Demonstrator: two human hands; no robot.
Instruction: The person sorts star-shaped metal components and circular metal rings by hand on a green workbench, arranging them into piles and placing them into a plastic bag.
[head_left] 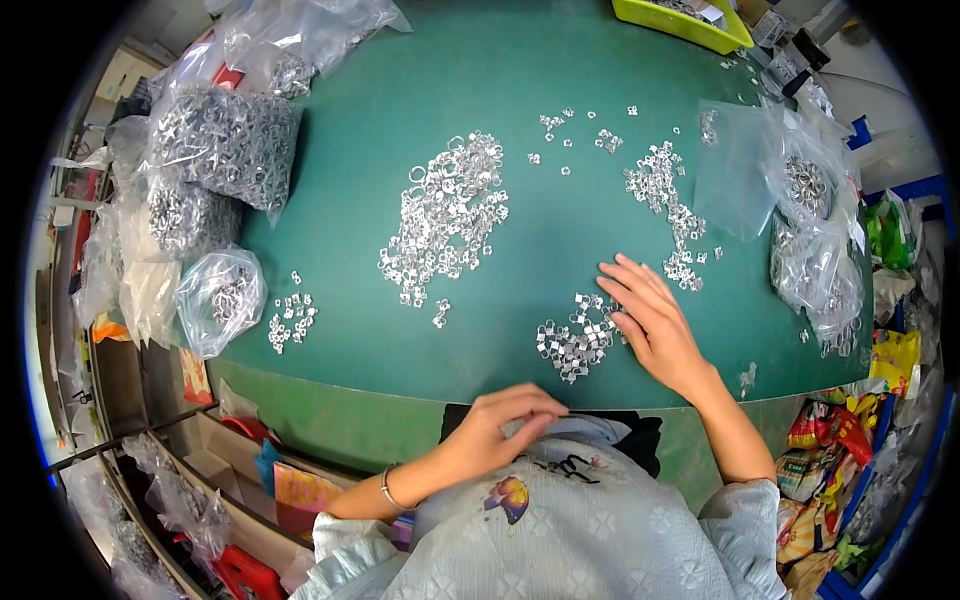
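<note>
My right hand (652, 322) rests over the right edge of a small pile of silvery metal pieces (576, 345) near the front of the green table (350, 350). Its fingers are stretched out and a little apart, with no piece seen gripped. At the table's front edge, close to my body, my left hand (505, 422) has its fingers extended and its thumb apart; nothing shows in it. A larger heap of shiny metal rings and links (445, 215) spreads over the middle. Beyond my right hand lies a long scatter of similar pieces (665, 200).
Clear bags packed with metal parts (225, 140) crowd the left side. A smaller bag (222, 303) stands by a few loose pieces (292, 322). More filled bags (815, 240) line the right edge. A yellow-green tray (690, 30) sits at the far right.
</note>
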